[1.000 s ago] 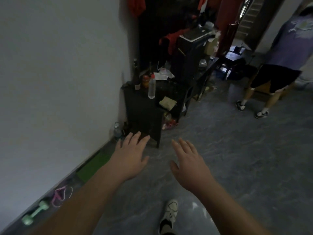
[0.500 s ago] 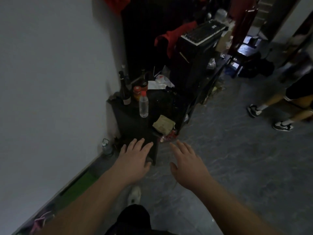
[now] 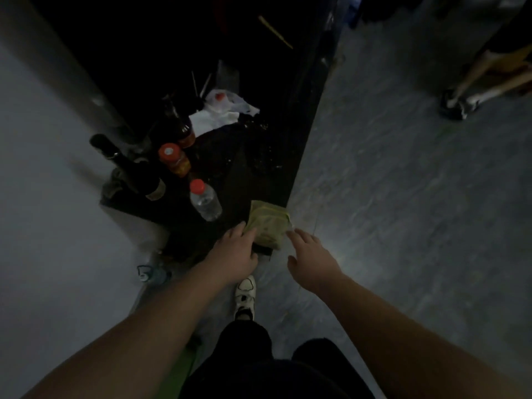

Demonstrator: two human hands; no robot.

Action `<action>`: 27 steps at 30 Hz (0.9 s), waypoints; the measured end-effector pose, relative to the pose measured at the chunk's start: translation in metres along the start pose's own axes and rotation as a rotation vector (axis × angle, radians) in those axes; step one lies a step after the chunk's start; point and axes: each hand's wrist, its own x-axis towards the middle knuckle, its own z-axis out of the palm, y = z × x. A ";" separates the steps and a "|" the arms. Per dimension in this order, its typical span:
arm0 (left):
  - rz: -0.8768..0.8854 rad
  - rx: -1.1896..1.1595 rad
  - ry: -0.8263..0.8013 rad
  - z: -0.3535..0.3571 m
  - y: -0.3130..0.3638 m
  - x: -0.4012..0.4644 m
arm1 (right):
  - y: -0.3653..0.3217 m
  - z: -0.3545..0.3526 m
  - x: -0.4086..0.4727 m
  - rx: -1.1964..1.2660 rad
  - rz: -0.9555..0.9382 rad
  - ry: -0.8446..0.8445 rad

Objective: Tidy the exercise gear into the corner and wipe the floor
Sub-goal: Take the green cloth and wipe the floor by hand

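From the head view I look down on a black side table (image 3: 230,174) set against a pale wall (image 3: 43,197). At the table's near right corner lies a folded yellowish cloth (image 3: 269,224), partly over the edge. My left hand (image 3: 234,254) reaches in from six o'clock, fingers extended and relaxed, the fingertips touching the cloth's left edge at its nine o'clock side; it grips nothing that I can see. My right hand (image 3: 309,259) is spread, fingers straight, its fingertips just beside the cloth's right corner at about four o'clock of it; I cannot tell whether they touch.

At ten o'clock from the cloth stands a clear water bottle (image 3: 205,201) with a red cap, beyond it an orange-capped jar (image 3: 174,159) and a dark wine bottle (image 3: 131,168) leaning toward the wall. White crumpled paper (image 3: 221,112) lies at twelve o'clock on the table.

Below my hands a white shoe (image 3: 245,295) stands on the grey floor (image 3: 403,197). A green mat strip (image 3: 180,370) shows at six o'clock. At two o'clock, another person's legs and shoes (image 3: 457,103) are blurred.
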 end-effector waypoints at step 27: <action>-0.298 -0.792 -0.289 0.019 0.031 0.154 | 0.047 0.017 0.068 1.610 0.536 0.127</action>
